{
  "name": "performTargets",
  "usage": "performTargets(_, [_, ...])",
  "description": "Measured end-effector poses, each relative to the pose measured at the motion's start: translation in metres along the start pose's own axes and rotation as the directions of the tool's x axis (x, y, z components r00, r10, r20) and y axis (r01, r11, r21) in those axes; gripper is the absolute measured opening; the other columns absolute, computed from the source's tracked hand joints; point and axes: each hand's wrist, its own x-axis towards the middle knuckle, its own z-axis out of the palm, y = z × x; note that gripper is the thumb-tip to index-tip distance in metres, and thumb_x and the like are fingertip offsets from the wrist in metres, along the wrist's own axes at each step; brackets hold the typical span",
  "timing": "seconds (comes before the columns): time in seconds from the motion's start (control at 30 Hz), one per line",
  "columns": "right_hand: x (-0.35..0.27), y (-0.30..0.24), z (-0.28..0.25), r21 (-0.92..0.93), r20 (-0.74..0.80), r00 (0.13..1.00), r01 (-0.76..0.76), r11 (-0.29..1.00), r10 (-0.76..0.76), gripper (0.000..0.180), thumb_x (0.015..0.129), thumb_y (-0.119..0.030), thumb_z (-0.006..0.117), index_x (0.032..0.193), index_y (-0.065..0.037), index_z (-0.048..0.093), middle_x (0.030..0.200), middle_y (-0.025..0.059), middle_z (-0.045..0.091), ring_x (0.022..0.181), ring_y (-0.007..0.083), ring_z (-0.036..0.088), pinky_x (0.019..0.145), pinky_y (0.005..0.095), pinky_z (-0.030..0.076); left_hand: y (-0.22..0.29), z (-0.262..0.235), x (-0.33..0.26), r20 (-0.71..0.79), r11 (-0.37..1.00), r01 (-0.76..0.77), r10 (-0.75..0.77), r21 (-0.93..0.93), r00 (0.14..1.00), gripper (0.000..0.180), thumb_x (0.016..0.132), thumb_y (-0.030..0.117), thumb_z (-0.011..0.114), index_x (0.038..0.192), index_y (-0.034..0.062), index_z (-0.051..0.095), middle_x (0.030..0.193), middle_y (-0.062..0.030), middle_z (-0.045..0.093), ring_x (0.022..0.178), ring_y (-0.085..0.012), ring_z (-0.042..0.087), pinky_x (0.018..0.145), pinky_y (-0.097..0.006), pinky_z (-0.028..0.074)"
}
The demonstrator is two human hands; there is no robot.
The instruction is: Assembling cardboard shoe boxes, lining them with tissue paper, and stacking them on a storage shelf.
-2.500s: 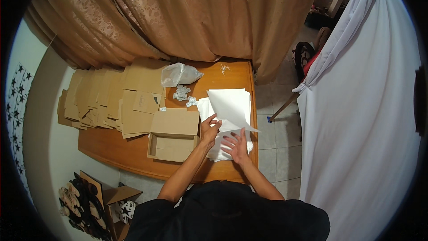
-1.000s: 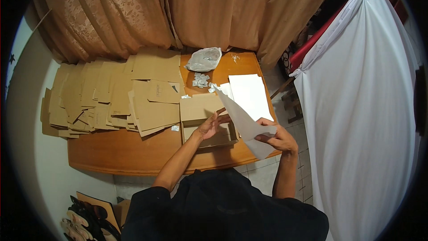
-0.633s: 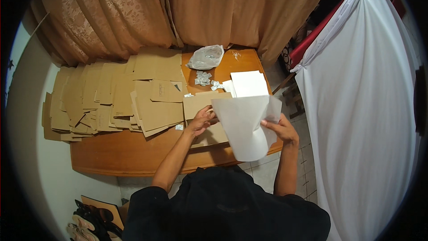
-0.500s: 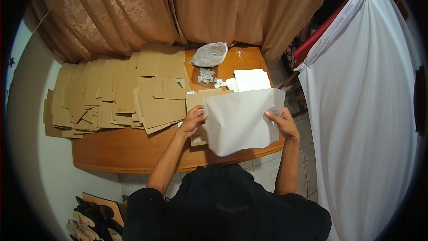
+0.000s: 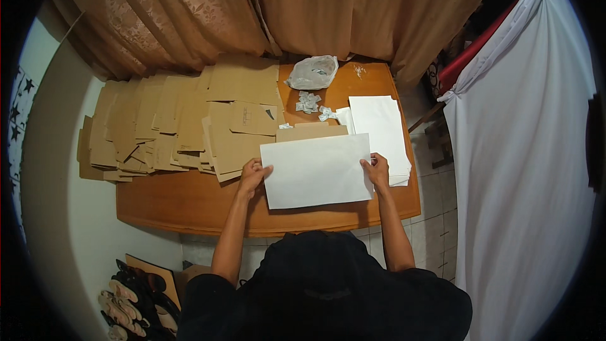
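Note:
A white sheet of paper [image 5: 317, 173] is stretched out flat between my two hands, its long side running left to right. My left hand [image 5: 254, 175] pinches its left edge, thumb on top. At the right edge my right hand [image 5: 377, 169] grips it the same way. Under the sheet lies a brown cardboard piece [image 5: 312, 131], of which only the far strip shows. Just right of the held sheet is a stack of white paper [image 5: 380, 129]. Small whitish packets [image 5: 308, 102] lie in a little heap beyond the cardboard, with a few more [image 5: 327, 113] beside the stack.
Many flat brown cardboard pieces [image 5: 183, 120] overlap across the left of the wooden table [image 5: 189, 205]. A clear plastic bag [image 5: 313, 72] sits at the back. Brown curtains [image 5: 328, 12] hang behind, a white cloth [image 5: 517, 151] at right. Shoes [image 5: 129, 300] stand at lower left.
The sheet, curved and raised before, is now flatter and lower over the cardboard. It has shifted left relative to the paper stack, uncovering more of it. Both hands still hold its edges.

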Motion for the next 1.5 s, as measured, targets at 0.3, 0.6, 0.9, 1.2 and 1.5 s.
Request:
performTargets(0.3, [0.0,0.023,0.019,-0.062,-0.079,0.997,-0.014,0.998,0.009,0.026,0.082,-0.016,0.08,0.096,0.002,0.069,0.077,0.0054,0.063,0.072,0.0147,0.058,0.068,0.0311,0.05,-0.046,-0.008,-0.003,-0.064,0.993,0.038,-0.031,0.109,0.997,0.038,0.084,0.004,0.078,0.116,-0.0022,0.059,0.082,-0.0032,0.064,0.074,-0.011,0.059,0.067,-0.024,0.049])
performTargets(0.6, [0.016,0.045,0.02,-0.055,-0.02,0.997,0.073,0.996,-0.074,0.02,0.085,-0.011,0.076,0.098,0.002,0.068,0.082,0.0053,0.067,0.075,0.0143,0.061,0.071,0.0299,0.051,-0.052,-0.006,-0.017,-0.063,0.972,0.145,-0.135,0.184,0.989,0.015,0.088,0.008,0.075,0.092,0.0065,0.061,0.073,0.0005,0.062,0.062,-0.0072,0.055,0.052,-0.025,0.046])
performTargets(0.9, [-0.002,0.027,0.02,-0.294,-0.145,0.942,0.252,0.922,-0.304,0.041,0.088,-0.013,0.072,0.123,0.003,0.059,0.109,0.02,0.065,0.099,0.0315,0.062,0.083,0.0407,0.052,-0.058,-0.003,-0.026,-0.059,0.931,-0.082,0.11,0.355,0.992,0.02,0.088,0.012,0.075,0.097,0.0007,0.062,0.081,-0.0034,0.065,0.067,-0.0133,0.06,0.057,-0.028,0.049])
performTargets(1.2, [-0.051,-0.041,0.037,-0.591,0.215,0.834,0.526,0.612,-0.509,0.037,0.082,-0.012,0.072,0.117,-0.002,0.065,0.127,0.0242,0.056,0.116,0.0419,0.052,0.095,0.0496,0.047,0.004,0.066,-0.056,0.215,0.231,-0.498,0.697,0.836,0.684,0.026,0.087,0.012,0.071,0.11,0.0035,0.064,0.116,-0.0138,0.06,0.113,-0.0334,0.055,0.094,-0.048,0.044])
performTargets(1.5, [-0.068,-0.019,0.071,-0.633,0.34,0.81,0.573,0.521,-0.478,0.035,0.078,-0.018,0.077,0.108,-0.006,0.065,0.109,0.0193,0.058,0.103,0.0394,0.055,0.085,0.0498,0.051,-0.047,0.078,-0.032,0.557,0.084,-0.598,0.282,0.797,0.781,0.055,0.086,0.031,0.073,0.131,0.0043,0.056,0.146,-0.0216,0.047,0.134,-0.0382,0.043,0.105,-0.059,0.038])
